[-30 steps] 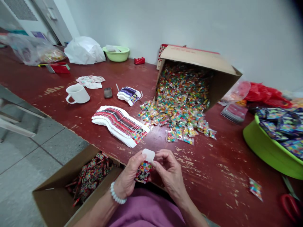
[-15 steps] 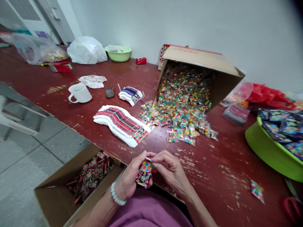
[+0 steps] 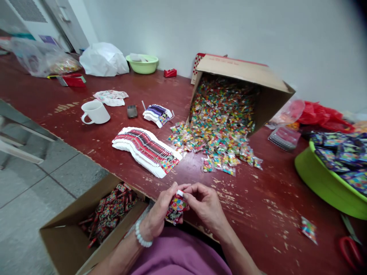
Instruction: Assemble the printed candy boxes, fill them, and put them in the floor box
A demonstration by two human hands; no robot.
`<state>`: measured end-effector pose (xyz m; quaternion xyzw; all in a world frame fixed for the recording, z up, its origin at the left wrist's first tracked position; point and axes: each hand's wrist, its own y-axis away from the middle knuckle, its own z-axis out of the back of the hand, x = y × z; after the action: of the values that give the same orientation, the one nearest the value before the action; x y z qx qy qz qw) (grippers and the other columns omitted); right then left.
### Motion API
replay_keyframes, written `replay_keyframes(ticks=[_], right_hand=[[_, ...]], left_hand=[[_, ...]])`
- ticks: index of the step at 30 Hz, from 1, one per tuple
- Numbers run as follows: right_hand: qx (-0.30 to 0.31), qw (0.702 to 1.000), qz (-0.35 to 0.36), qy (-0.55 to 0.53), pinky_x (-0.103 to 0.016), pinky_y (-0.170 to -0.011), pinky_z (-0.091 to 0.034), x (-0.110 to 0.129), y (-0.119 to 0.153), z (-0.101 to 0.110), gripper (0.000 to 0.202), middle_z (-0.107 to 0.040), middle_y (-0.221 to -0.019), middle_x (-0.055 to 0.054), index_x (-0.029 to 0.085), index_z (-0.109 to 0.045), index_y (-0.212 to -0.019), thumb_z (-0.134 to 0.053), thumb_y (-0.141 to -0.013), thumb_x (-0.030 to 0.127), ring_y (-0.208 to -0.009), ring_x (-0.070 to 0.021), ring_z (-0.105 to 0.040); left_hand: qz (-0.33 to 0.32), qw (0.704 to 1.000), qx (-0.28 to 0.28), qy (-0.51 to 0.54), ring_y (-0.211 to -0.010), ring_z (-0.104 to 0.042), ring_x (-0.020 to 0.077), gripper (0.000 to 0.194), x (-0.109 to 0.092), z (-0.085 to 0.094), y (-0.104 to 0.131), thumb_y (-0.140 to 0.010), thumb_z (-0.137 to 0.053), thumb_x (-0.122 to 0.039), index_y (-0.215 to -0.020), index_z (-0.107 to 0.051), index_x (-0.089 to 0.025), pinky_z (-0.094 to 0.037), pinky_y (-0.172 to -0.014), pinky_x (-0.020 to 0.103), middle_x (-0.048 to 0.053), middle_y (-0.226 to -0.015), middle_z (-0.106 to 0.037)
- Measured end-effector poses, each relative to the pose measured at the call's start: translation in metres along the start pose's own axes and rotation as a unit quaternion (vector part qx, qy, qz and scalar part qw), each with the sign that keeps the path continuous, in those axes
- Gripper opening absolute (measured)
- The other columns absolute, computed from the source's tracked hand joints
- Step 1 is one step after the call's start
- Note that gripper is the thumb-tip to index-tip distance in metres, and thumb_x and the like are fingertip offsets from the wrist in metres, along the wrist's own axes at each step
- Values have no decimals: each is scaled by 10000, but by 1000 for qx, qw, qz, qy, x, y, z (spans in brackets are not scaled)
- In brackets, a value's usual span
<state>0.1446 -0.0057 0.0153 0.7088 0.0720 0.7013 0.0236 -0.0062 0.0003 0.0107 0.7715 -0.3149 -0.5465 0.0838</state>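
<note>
A small red and black packet (image 3: 175,208) with colourful print is held over the table's front edge. My left hand (image 3: 160,210), with a beaded bracelet at the wrist, grips it from the left and from behind. My right hand (image 3: 203,202) pinches its top right corner beside a white flap. Beyond my hands lies a fanned stack of red and white wrappers (image 3: 146,151). Behind that is a smaller purple and white stack (image 3: 157,114). Clear candy sachets (image 3: 220,130) spill from a cardboard box (image 3: 272,91) tipped on its side.
An open carton (image 3: 61,238) of red packets stands below the table edge at left. A white mug (image 3: 96,112) is at left. On the right are a green basin (image 3: 318,187) of dark packets, scissors (image 3: 351,248) and a lone sachet (image 3: 309,230).
The fingers of my right hand have shifted slightly at the packet's top, and the white flap there shows more. The view has turned a little to the right.
</note>
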Motion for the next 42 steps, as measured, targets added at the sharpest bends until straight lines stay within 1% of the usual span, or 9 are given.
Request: replay_keyframes(ticks=[3,12,18,21,25,30,38,40,42], right_hand=[[-42,994,41,87,-250,-588,-493,-2,2,-1,118,-729,-787,-53,170,-668,-714,-658,-797,253,-658,-151,-623],[20,994,18,106,-235,-549,-462,0,3,10,124,-707,-775,-23,174,-666,-751,-637,-842,252,-565,-116,-570],[28,971,165,169,-314,-814,-497,-12,13,3,123,-628,-985,-53,226,-686,-987,-618,-896,274,-923,-188,-617],[4,949,193,251,-361,-858,-489,-20,20,-5,301,-584,-1127,-82,241,-604,-1129,-679,-838,255,-1024,-228,-576],[-7,889,236,392,-503,-1000,-389,-21,21,-15,817,-467,-1375,-156,194,-389,-1394,-779,-679,259,-1200,-329,-450],[8,856,256,449,-506,-923,-406,-18,6,-32,717,-566,-1216,-160,150,-465,-1323,-689,-645,220,-1066,-328,-503],[116,904,250,327,-423,-910,-463,-22,-29,-56,764,-559,-1235,-113,227,-466,-1308,-787,-652,451,-1081,-288,-534],[64,910,238,332,-445,-972,-442,-27,-53,-44,742,-511,-1309,-131,228,-427,-1353,-764,-727,439,-1169,-300,-501],[-19,908,224,354,-447,-992,-433,-31,-81,-28,604,-536,-1239,-137,208,-456,-1332,-708,-814,389,-1151,-289,-520]], left_hand=[[-12,999,-1,-37,-519,-568,131,597,-3,0,0,-889,-509,-597,-1237,-667,-139,-471,-459,216,58,-738,-689],[-11,999,16,-46,-661,-598,173,451,-9,-1,3,-891,-551,-479,-1178,-708,-169,-483,-444,208,63,-799,-688],[39,994,-13,103,-637,-642,161,376,-1,7,-6,-854,-557,-361,-1125,-726,-164,-543,-574,258,81,-952,-737],[2,990,-34,139,-896,-689,220,319,3,8,-11,-830,-614,-321,-1053,-746,-136,-541,-836,298,92,-1027,-743],[3,978,-56,199,-972,-686,234,295,3,7,-13,-843,-621,-294,-1086,-723,-162,-522,-900,327,73,-1057,-743],[3,970,-63,235,-1097,-643,232,271,-2,16,-3,-889,-580,-315,-1066,-709,-156,-469,-1000,323,73,-1137,-714],[-58,984,-166,34,-791,-679,191,457,-2,71,34,-867,-627,-430,-1264,-542,-219,-544,-694,292,55,-1033,-701],[-73,965,-236,-87,-736,-669,204,523,0,103,45,-864,-586,-520,-1300,-505,-244,-535,-620,305,55,-1012,-699],[-106,907,-313,-259,-990,-652,255,509,2,139,56,-816,-629,-541,-1228,-582,-247,-536,-798,336,69,-1159,-677]])
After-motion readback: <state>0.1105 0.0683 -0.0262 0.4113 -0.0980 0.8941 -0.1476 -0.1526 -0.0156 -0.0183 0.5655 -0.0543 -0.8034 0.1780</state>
